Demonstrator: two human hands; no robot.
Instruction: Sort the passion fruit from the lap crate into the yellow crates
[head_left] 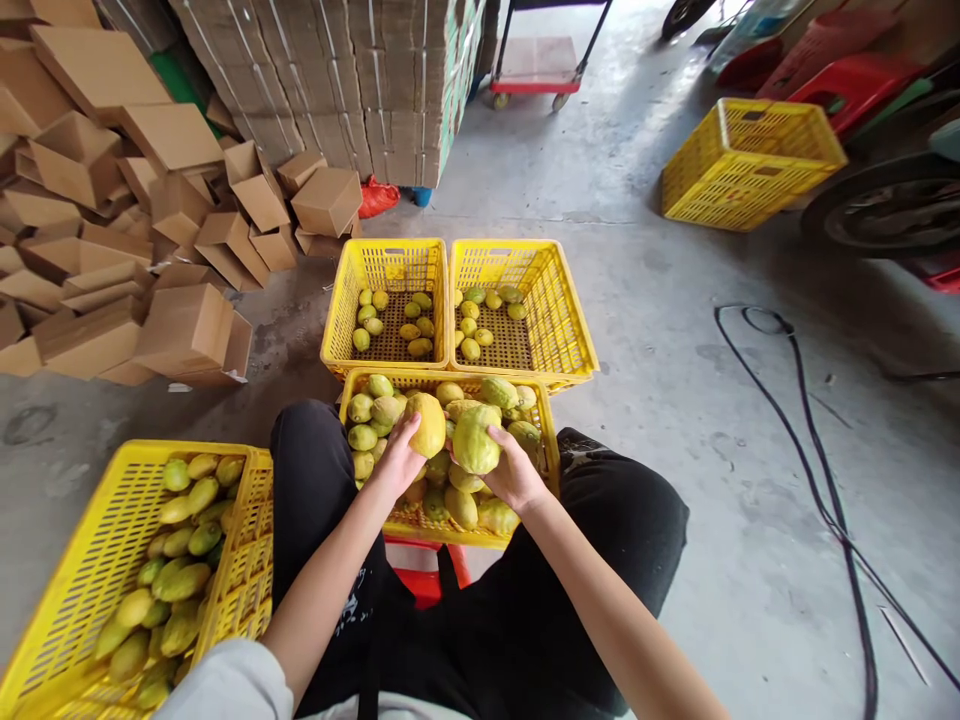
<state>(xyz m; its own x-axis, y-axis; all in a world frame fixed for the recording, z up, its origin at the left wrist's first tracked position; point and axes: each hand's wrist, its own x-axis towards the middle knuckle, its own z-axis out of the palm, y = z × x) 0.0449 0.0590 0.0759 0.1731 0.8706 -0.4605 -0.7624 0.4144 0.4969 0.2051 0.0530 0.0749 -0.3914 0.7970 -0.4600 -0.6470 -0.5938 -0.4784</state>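
Note:
My left hand [400, 462] is closed around a yellow papaya [426, 425]. In my right hand [516, 474] I grip a greener, ribbed papaya [476, 440], close beside the first one. Both fruits are held above a yellow plastic crate [553, 470] between my knees, which is filled with green and yellow papayas [461, 508]. Just beyond it stand two more yellow crates, the left one [386, 252] and the right one [566, 310], each with several papayas on its bottom.
At my lower left, another yellow crate [90, 540] holds many papayas. Cardboard boxes [187, 325] lie heaped at the left, near a tall strapped cardboard stack [330, 80]. A trolley [536, 70] stands far ahead. To the right are a yellow crate [742, 165], a wheel [885, 205] and a black cable [817, 450].

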